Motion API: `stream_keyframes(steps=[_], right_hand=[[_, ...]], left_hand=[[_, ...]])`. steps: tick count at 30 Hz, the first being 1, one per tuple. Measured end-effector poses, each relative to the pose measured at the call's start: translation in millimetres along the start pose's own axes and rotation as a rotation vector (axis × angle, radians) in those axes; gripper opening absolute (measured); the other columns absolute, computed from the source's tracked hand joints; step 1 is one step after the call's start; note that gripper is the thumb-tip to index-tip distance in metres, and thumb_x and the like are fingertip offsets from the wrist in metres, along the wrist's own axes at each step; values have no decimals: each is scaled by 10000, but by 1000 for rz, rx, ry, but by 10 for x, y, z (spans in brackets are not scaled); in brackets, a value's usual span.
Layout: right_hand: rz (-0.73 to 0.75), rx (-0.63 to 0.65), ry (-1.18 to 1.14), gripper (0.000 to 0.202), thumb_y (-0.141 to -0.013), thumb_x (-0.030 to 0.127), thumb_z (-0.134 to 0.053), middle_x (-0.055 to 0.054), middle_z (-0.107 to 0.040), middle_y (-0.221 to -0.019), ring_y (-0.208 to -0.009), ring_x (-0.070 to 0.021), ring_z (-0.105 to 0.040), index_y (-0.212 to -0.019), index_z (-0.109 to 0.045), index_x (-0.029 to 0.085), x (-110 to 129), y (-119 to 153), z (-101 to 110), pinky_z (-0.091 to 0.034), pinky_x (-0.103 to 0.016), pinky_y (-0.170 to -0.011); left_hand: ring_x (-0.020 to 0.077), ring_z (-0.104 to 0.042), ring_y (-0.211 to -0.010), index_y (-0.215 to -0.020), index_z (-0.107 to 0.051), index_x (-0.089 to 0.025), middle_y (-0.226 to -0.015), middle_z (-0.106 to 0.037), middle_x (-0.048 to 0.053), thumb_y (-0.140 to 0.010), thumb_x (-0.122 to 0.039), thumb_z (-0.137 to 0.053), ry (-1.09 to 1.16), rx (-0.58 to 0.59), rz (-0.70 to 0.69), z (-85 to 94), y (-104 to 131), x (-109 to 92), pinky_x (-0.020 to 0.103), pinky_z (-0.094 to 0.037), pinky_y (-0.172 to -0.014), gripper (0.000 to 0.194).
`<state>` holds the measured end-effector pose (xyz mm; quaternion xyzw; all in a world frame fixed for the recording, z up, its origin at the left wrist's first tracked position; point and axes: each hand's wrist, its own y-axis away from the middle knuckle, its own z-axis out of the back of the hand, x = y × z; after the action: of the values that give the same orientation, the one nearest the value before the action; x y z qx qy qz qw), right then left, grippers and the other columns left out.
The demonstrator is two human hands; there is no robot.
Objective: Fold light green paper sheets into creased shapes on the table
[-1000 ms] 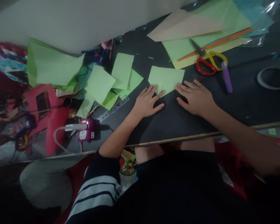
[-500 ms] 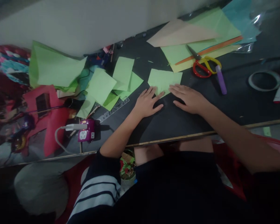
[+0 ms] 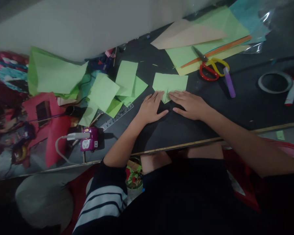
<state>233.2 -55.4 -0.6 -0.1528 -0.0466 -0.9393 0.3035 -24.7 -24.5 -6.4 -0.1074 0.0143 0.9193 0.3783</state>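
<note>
Pale-green folded paper [image 3: 170,81] lies left of the scissors [image 3: 205,60] on the black tabletop [image 3: 176,130], fingertips of the flat left hand [image 3: 150,107] and right hand [image 3: 189,104] on its near edges, both unclenched, grasping nothing; purple tube [image 3: 229,84] against the scissors, grey ring [image 3: 274,92] to their right.

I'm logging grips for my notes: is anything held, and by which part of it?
Nothing appears gripped: the left hand and right hand lie palm-down, touching the green paper in front at its near edges.
</note>
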Motion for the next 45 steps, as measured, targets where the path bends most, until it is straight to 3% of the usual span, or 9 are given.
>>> stream_keyframes(steps=[4,13,19,25,29,34,39,45], right_hand=[[-29,12,14,716,-1097,528,-335,-102,-405,-1782,-1659,-321,-384,-1712,-426,174,49,8,43,-357,-558,-1353],[-119,26,55,731,-1076,507,-380,-138,-385,-1786,-1668,-343,-359,-1674,-471,97,173,-14,59,-323,-550,-1360],[-139,21,27,726,-1070,495,-379,-128,-379,-1789,-1662,-356,-369,-1691,-455,127,225,-7,91,-289,-599,-1353],[-167,26,1,730,-1074,485,-330,-133,-385,-1785,-1662,-352,-368,-1691,-452,115,238,-16,92,-272,-611,-1354],[-144,-43,4,714,-1071,485,-340,-135,-418,-1769,-1646,-360,-397,-1677,-476,133,200,-21,24,-293,-638,-1340],[-140,-70,-2,707,-1067,486,-375,-132,-455,-1754,-1637,-357,-415,-1681,-463,147,174,-26,-17,-292,-628,-1345],[-126,-91,-34,695,-1061,480,-404,-130,-473,-1746,-1633,-373,-418,-1678,-467,166,164,-25,-18,-282,-655,-1345],[-99,-81,-61,661,-1063,468,-404,-129,-487,-1738,-1619,-385,-437,-1653,-509,191,92,-32,17,-267,-682,-1342]], left_hand=[[375,-415,-1652,-1699,-383,-94,-1722,-471,250,-1057,-748,-360,-10,41,-9,46,7,-6,522,-365,-1340,917],[394,-402,-1656,-1702,-441,-273,-1760,-437,192,-1104,-663,-371,-54,55,-79,70,18,3,580,-382,-1306,718],[396,-396,-1659,-1678,-485,-314,-1769,-424,183,-1112,-656,-364,-64,51,-100,63,22,24,587,-384,-1299,672],[414,-382,-1663,-1660,-516,-266,-1772,-400,219,-1118,-667,-311,-71,60,-110,34,33,42,596,-371,-1300,704],[395,-413,-1649,-1682,-474,-267,-1758,-440,192,-1098,-720,-305,-43,4,-116,9,32,59,572,-391,-1299,758],[315,-511,-1596,-1634,-504,-115,-1657,-572,218,-1095,-736,-146,11,-45,-54,30,-26,85,476,-439,-1295,898],[294,-363,-1686,-1617,-504,-126,-1745,-463,194,-1103,-710,-117,82,-49,-111,30,-94,135,499,-360,-1360,868],[273,-412,-1662,-1668,-451,-122,-1742,-468,188,-1120,-666,-103,83,29,-105,44,-97,161,463,-372,-1352,847]])
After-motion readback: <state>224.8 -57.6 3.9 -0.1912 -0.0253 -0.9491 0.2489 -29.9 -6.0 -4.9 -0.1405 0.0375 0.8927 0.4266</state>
